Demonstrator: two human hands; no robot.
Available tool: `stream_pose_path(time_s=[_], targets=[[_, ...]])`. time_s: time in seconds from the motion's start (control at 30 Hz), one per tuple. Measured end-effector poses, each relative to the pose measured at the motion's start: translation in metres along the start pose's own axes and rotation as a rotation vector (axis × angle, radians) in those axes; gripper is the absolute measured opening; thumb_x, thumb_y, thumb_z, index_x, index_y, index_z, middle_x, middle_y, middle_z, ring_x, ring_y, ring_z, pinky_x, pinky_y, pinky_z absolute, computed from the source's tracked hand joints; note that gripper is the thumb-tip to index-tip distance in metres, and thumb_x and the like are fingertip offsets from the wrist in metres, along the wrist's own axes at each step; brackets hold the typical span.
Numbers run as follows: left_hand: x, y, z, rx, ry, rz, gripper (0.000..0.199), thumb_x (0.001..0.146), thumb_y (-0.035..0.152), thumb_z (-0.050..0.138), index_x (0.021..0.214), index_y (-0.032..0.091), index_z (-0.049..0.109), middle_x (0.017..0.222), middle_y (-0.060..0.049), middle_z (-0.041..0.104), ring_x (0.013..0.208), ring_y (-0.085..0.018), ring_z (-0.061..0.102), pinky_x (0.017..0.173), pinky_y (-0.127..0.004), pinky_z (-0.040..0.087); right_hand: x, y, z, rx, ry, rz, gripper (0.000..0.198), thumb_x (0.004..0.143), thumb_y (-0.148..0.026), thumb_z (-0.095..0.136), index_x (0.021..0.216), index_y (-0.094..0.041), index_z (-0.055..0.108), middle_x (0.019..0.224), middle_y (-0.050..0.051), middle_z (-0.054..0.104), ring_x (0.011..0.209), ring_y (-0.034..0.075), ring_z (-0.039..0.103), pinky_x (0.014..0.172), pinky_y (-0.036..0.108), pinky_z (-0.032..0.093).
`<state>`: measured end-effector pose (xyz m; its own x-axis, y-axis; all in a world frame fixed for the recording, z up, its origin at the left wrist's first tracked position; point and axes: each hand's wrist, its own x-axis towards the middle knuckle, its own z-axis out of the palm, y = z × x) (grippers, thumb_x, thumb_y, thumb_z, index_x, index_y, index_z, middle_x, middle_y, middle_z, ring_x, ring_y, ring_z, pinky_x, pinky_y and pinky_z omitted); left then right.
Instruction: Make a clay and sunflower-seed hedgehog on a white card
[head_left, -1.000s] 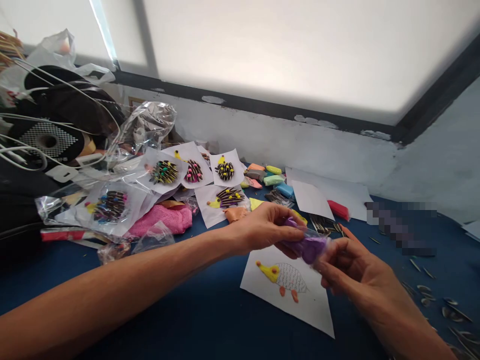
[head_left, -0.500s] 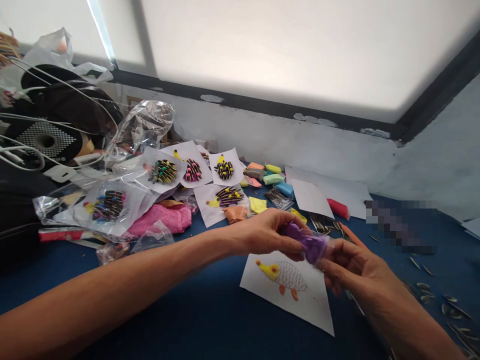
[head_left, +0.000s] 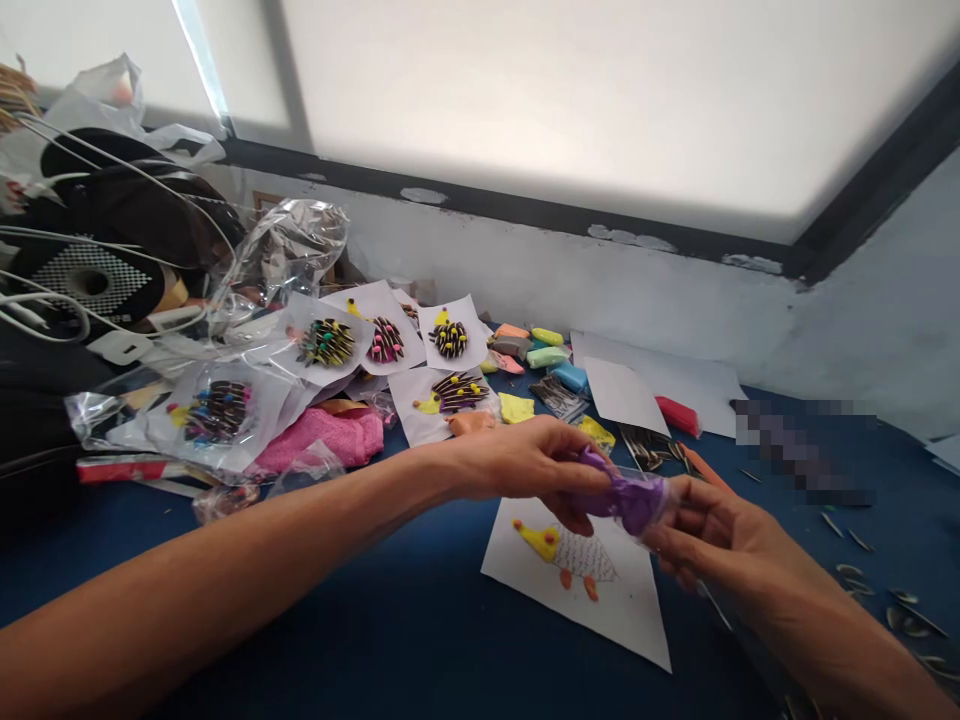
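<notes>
Purple modelling clay [head_left: 639, 503] in a clear plastic wrapper is stretched between my two hands, above a white sheet. My left hand [head_left: 551, 468] is closed round the clay's left part. At the wrapper's right end, my right hand [head_left: 709, 530] pinches the clear plastic. Below them lies the white paper [head_left: 540, 590] with a hedgehog picture: yellow clay head [head_left: 538, 540], orange clay feet [head_left: 591, 588] and a body drawn in pen strokes. My left fingers and the clay hang over the sheet's upper edge.
Finished hedgehog pictures [head_left: 448, 340] with seed spines lie at the back left, near a pink cloth [head_left: 330, 440]. Coloured clay packs [head_left: 547, 357] and blank paper [head_left: 622, 395] lie along the wall. Loose seed shells [head_left: 907, 620] are scattered at right. Cables and a black spool [head_left: 94, 285] crowd the left.
The purple clay and both hands have shifted slightly right and down. More of the clay shows between the hands.
</notes>
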<state>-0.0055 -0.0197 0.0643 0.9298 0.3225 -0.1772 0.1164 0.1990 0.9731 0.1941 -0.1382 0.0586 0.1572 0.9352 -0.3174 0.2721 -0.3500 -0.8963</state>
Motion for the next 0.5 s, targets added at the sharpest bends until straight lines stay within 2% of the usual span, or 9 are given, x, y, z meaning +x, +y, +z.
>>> stream_pose_path(time_s=[0.07,0.17,0.27,0.37,0.5], targets=[[-0.001,0.002,-0.001,0.038,0.006,-0.049,0.016,0.098,0.025,0.054,0.098,0.011,0.061,0.07,-0.002,0.069,0.064,-0.014,0.07,0.077,-0.033,0.057,-0.002,-0.004,0.0,0.01,0.04,-0.012,0.036,0.056,-0.038,0.087,0.078,-0.022,0.063,0.063,-0.003,0.061,0.05,0.009,0.05,0.045,0.022,0.042],[0.002,-0.001,-0.001,0.009,0.063,-0.049,0.014,0.097,0.019,0.052,0.088,0.011,0.059,0.06,-0.002,0.066,0.059,-0.016,0.07,0.073,-0.035,0.058,-0.005,-0.007,0.003,0.016,0.071,-0.042,0.035,0.058,-0.043,0.086,0.073,-0.021,0.064,0.061,-0.003,0.059,0.048,0.007,0.047,0.044,0.021,0.041],[0.005,-0.004,0.001,-0.002,0.122,-0.003,0.011,0.094,0.014,0.056,0.085,0.01,0.06,0.059,0.0,0.065,0.053,-0.013,0.067,0.065,-0.03,0.057,-0.003,-0.004,0.006,0.01,0.049,-0.073,0.034,0.064,-0.05,0.082,0.073,-0.021,0.066,0.061,-0.003,0.058,0.05,0.007,0.048,0.047,0.021,0.044],[0.006,-0.005,0.004,0.027,0.177,0.033,0.009,0.091,0.011,0.06,0.082,0.01,0.06,0.061,0.001,0.064,0.047,-0.01,0.063,0.055,-0.024,0.054,-0.001,-0.001,0.008,-0.029,0.028,-0.087,0.033,0.067,-0.05,0.08,0.077,-0.022,0.067,0.063,-0.002,0.061,0.053,0.009,0.052,0.048,0.021,0.046],[0.007,-0.007,0.008,0.088,0.242,0.106,0.012,0.089,0.006,0.059,0.078,0.01,0.058,0.062,0.003,0.061,0.045,-0.006,0.058,0.044,-0.017,0.046,-0.005,-0.002,0.011,-0.076,0.025,-0.134,0.033,0.07,-0.05,0.078,0.084,-0.023,0.065,0.074,0.0,0.067,0.065,0.012,0.061,0.055,0.022,0.05]])
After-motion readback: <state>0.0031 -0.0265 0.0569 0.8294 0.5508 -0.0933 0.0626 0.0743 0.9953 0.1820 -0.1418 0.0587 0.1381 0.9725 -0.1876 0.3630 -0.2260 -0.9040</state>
